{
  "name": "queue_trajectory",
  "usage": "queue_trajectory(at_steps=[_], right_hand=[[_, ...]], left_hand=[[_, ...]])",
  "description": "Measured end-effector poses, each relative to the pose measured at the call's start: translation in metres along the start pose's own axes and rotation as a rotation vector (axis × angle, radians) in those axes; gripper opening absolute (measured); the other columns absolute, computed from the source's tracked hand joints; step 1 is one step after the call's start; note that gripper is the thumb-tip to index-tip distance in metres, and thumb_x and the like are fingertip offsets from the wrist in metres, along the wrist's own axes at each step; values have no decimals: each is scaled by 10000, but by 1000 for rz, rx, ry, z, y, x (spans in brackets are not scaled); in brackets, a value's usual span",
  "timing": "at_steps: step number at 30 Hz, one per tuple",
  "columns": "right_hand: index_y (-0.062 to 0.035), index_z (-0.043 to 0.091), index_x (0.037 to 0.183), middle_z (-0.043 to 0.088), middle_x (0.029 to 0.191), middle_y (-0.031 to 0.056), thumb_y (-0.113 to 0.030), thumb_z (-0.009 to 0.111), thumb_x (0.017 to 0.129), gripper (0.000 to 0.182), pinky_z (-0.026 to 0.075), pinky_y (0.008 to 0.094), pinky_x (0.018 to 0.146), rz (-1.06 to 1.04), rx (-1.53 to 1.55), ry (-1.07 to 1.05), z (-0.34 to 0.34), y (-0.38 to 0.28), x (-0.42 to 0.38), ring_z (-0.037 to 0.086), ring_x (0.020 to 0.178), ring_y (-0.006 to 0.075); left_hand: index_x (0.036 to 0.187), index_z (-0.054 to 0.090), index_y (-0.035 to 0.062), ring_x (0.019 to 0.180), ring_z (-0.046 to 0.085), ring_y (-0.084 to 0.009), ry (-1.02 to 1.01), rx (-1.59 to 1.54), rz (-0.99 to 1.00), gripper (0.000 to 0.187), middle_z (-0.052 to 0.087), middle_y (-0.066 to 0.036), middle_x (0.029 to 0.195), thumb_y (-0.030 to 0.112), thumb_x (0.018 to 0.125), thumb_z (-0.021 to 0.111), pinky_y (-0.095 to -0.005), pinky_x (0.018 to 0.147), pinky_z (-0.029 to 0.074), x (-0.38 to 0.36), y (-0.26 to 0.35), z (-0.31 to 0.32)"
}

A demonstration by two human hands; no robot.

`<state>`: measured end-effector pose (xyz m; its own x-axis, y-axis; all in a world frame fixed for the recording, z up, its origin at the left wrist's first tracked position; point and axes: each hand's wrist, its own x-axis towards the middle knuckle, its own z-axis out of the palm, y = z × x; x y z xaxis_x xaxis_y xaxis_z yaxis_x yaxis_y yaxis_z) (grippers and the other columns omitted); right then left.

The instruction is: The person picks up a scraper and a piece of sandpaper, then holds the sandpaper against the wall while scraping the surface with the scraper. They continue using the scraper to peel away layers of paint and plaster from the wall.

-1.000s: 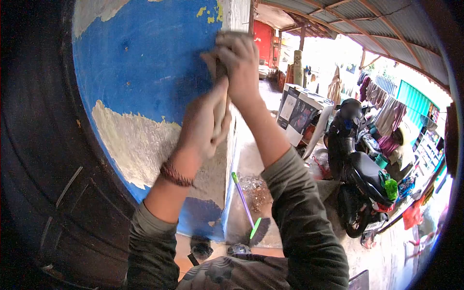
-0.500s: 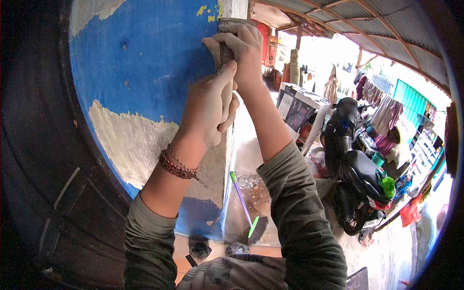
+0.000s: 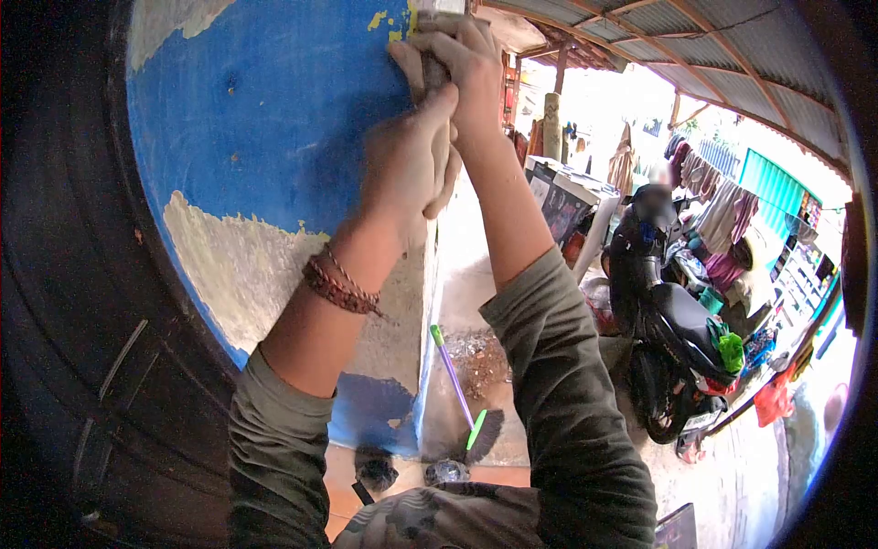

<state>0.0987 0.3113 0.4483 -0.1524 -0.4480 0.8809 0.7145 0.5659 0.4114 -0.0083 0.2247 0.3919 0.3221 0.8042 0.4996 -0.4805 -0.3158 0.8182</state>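
Observation:
At the edge of a blue wall (image 3: 265, 110) with bare patches of grey plaster, both my hands are raised. My right hand (image 3: 465, 69) is the upper one, its fingers wrapped round what looks like a paint scraper (image 3: 433, 75) with a wide blade at the top. Directly below, my left hand (image 3: 407, 174) closes round the lower part of the same tool, touching the right one. The fingers hide most of the handle. A braided bracelet (image 3: 338, 288) circles my left wrist.
A dark panel (image 3: 73, 274) stands close on the left. Below the wall's edge lies a broom (image 3: 455, 375) with a purple handle. To the right are a parked motorbike (image 3: 677, 320), a box (image 3: 567, 197) and hanging laundry (image 3: 727, 215) under a metal roof (image 3: 713, 46).
Both hands have moved slightly upward along the wall's edge with the scraper. The hold is unchanged.

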Motion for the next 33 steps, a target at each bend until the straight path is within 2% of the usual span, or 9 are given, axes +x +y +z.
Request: queue_trajectory(at_steps=[9, 13, 14, 18, 20, 22, 26, 29, 33], right_hand=[[-93, 650, 711, 618, 975, 55, -221, 757, 693, 167, 411, 428, 856, 178, 40, -158, -48, -73, -106, 543, 1022, 272], [-79, 647, 715, 617, 998, 61, -222, 759, 693, 183, 406, 423, 871, 200, 44, -116, -38, -65, -94, 542, 1041, 272], [-76, 649, 719, 618, 980, 62, -231, 759, 687, 193, 405, 420, 873, 171, 52, -87, -30, -54, -81, 547, 1024, 271], [-87, 671, 785, 607, 962, 70, -227, 704, 718, 159, 401, 417, 878, 46, 58, -67, -12, -32, -45, 534, 1010, 293], [-96, 679, 828, 605, 1002, 81, -227, 672, 744, 155, 399, 437, 876, 63, 51, -121, -22, -41, -62, 529, 1016, 306], [-98, 680, 856, 601, 1082, 96, -230, 630, 757, 172, 385, 471, 928, 172, 32, -266, -41, -69, -98, 522, 1067, 320], [-85, 672, 884, 574, 1194, 126, -202, 586, 751, 198, 304, 517, 1045, 352, 43, -513, -79, -132, -203, 473, 1211, 319], [-102, 668, 832, 615, 1069, 78, -134, 761, 675, 185, 359, 463, 991, 400, -35, -466, -92, -163, -227, 548, 1098, 276], [-115, 671, 851, 612, 1079, 89, -134, 763, 676, 198, 354, 467, 998, 437, -80, -479, -95, -176, -243, 551, 1101, 279]], left_hand=[[713, 472, 179, 287, 308, -67, 204, 7, -255, 337, 382, 52, 460, 438, 920, 537, -224, 267, 183, -81, -89, -18], [631, 456, 124, 311, 343, -65, 191, -50, -153, 414, 391, 42, 475, 405, 906, 587, -225, 294, 227, -68, -82, -18], [661, 472, 119, 310, 340, -61, 341, -60, -144, 390, 399, 37, 473, 398, 911, 580, -226, 290, 219, -53, -66, -6], [726, 499, 157, 329, 326, -38, 129, -49, -110, 311, 405, 66, 501, 392, 914, 579, -208, 295, 207, -38, -40, -16], [746, 505, 194, 328, 299, -26, 118, -45, -118, 273, 405, 84, 521, 397, 914, 576, -200, 289, 192, -45, -47, -17], [708, 483, 116, 296, 296, -62, 336, -149, -247, 334, 358, 46, 450, 354, 920, 581, -218, 282, 202, -70, -80, -22], [652, 439, 107, 314, 296, -53, 238, -23, -339, 368, 333, 49, 433, 294, 952, 541, -215, 300, 214, -141, -153, -63], [659, 446, 88, 313, 287, -50, 275, -25, -420, 380, 332, 48, 431, 308, 953, 540, -221, 306, 213, -168, -173, -72], [676, 461, 70, 324, 298, -49, 184, 92, -429, 388, 345, 45, 441, 322, 965, 518, -223, 319, 232, -177, -178, -89]])
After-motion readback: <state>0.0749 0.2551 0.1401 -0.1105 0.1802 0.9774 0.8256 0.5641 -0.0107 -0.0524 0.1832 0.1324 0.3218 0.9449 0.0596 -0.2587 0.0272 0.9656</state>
